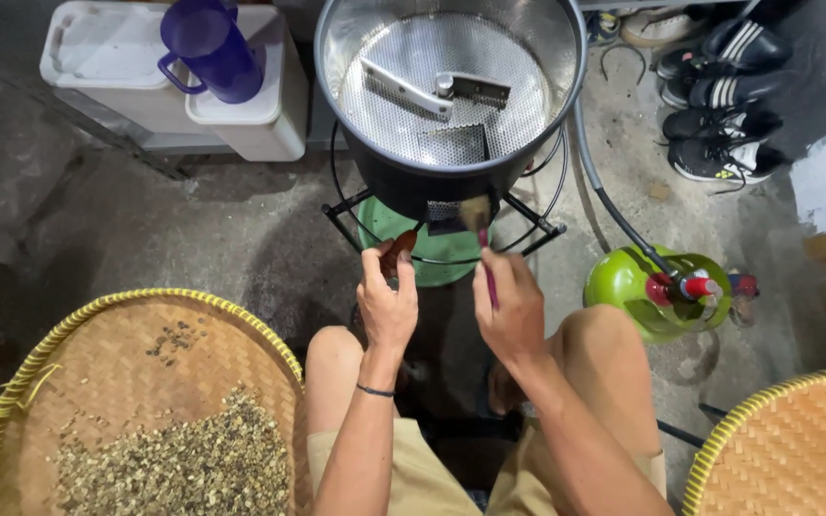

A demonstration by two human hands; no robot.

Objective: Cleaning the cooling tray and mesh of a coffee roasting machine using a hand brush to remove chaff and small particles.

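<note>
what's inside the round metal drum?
Inside the metal drum: a perforated floor with a stirring arm on a central hub and a small mesh hatch. No contents visible. Its underside is hidden, apart from the black stand and something green below.

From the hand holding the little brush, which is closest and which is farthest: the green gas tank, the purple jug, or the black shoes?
Measured from the right hand in the head view:
1. Green gas tank, just to its right on the floor.
2. Black shoes, farther off at the upper right.
3. Purple jug, farthest, up at the top left on a white container.
</note>
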